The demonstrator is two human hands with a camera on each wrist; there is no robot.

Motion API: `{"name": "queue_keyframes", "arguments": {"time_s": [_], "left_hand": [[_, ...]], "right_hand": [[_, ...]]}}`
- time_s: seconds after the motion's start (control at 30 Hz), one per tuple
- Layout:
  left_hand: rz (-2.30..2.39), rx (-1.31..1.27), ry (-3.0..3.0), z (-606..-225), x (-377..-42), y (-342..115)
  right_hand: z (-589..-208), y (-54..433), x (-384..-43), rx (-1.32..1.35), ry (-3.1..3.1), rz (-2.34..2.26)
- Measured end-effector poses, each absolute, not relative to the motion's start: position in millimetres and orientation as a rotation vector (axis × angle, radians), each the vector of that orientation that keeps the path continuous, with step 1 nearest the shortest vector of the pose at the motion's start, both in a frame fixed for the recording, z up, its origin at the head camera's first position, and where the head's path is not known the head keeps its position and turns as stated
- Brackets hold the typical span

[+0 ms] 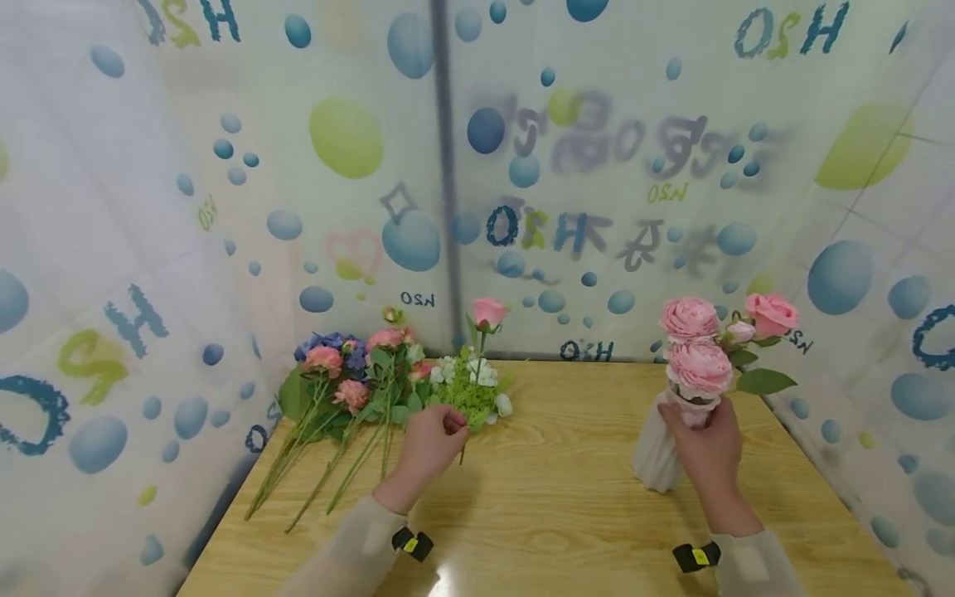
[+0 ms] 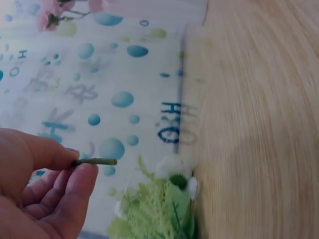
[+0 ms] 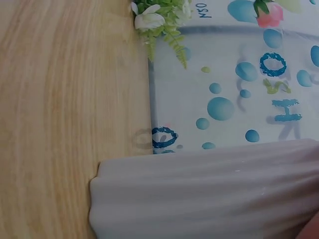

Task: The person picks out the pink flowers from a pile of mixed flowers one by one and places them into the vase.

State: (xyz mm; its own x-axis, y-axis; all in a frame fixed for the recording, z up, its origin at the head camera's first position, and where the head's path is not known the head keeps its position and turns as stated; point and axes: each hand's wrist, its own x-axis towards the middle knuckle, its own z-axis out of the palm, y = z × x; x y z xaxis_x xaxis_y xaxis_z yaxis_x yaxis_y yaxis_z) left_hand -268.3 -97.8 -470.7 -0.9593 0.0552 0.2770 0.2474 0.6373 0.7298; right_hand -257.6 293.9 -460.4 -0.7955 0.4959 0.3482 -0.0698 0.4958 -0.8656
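My left hand (image 1: 433,448) pinches a thin green stem (image 2: 102,162) between thumb and fingertips, its cut end poking out. That stem appears to belong to the single pink rose (image 1: 489,313) standing upright above the hand; part of it is hidden against the greenery. At the right, my right hand (image 1: 705,439) grips a white ribbed vase (image 1: 656,456) round its neck, and the vase leans a little. Two full pink blooms (image 1: 699,367) and a pink rose (image 1: 772,316) with a bud and leaves stand in it. The right wrist view shows the ribbed vase wall (image 3: 199,194) close up.
Several long-stemmed pink flowers (image 1: 352,396) and blue-purple hydrangea blooms (image 1: 339,348) lie at the table's back left. White flowers with green fern (image 1: 466,390) are beside them. The wooden table (image 1: 552,464) meets a printed curtain (image 1: 597,249) at the back and sides.
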Motion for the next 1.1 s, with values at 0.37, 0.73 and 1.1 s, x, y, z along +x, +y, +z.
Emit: {"name": "queue_keyframes", "arguments": {"time_s": [0.37,0.73,1.1], "left_hand": [[-1.306,-0.367,-2.597,-468,-260,-73],[-1.314,-0.5,-2.529,-470,-252,-52],[-1.405,-0.66,-2.517,-477,-239,-29]], "right_hand": [[-455,282,-228,-0.382,-1.775,1.391],[-447,230,-212,0.473,-1.651,1.503],[-430,182,-223,0.438,-2.046,1.742]]}}
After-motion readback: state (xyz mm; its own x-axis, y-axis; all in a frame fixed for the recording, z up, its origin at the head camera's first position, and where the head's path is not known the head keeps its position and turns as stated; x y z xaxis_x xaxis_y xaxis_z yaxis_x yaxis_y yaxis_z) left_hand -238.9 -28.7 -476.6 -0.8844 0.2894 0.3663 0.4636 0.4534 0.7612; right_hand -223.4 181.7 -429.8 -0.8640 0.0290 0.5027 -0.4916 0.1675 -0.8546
